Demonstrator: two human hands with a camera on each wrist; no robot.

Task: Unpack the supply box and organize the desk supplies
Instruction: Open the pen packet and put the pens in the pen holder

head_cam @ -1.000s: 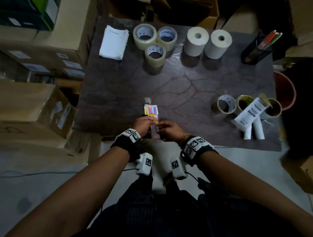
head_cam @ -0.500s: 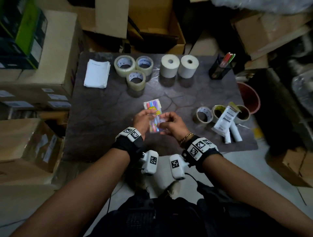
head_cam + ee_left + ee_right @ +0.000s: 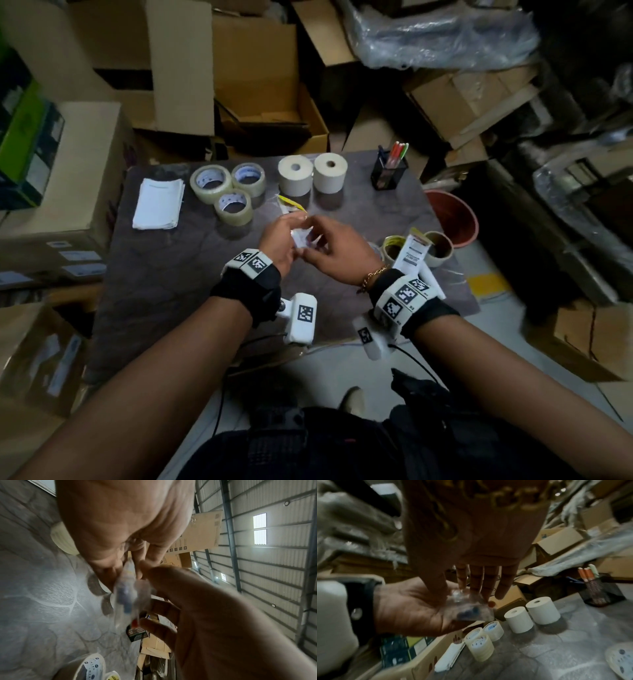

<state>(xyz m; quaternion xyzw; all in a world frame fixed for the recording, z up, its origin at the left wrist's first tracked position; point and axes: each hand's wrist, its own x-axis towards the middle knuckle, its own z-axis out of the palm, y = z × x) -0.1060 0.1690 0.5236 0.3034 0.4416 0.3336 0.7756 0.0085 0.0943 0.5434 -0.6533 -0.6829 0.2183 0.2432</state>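
A clear plastic packet of coloured pens (image 3: pixel 297 224) is held in the air above the middle of the dark table (image 3: pixel 164 274). My left hand (image 3: pixel 276 240) grips it from the left, thumb and fingers (image 3: pixel 109 566) on the packet (image 3: pixel 123 599). My right hand (image 3: pixel 337 246) pinches the clear wrapper from the right, its thumb and fingers (image 3: pixel 462 577) on the packet (image 3: pixel 471 609). The picture is blurred and the pens inside show only as blue and red patches.
At the table's back stand a white paper stack (image 3: pixel 157 204), three clear tape rolls (image 3: pixel 226 188), two paper rolls (image 3: pixel 311 174) and a black mesh pen holder (image 3: pixel 388 171). Small tape rolls (image 3: pixel 436 246) and white tubes (image 3: pixel 412 257) lie at right. Cardboard boxes (image 3: pixel 270 113) and a red bucket (image 3: pixel 452 216) surround the table.
Both hands have lifted the packet from the table's near edge up over its middle and turned it. The right hand's fingers have spread around the wrapper.
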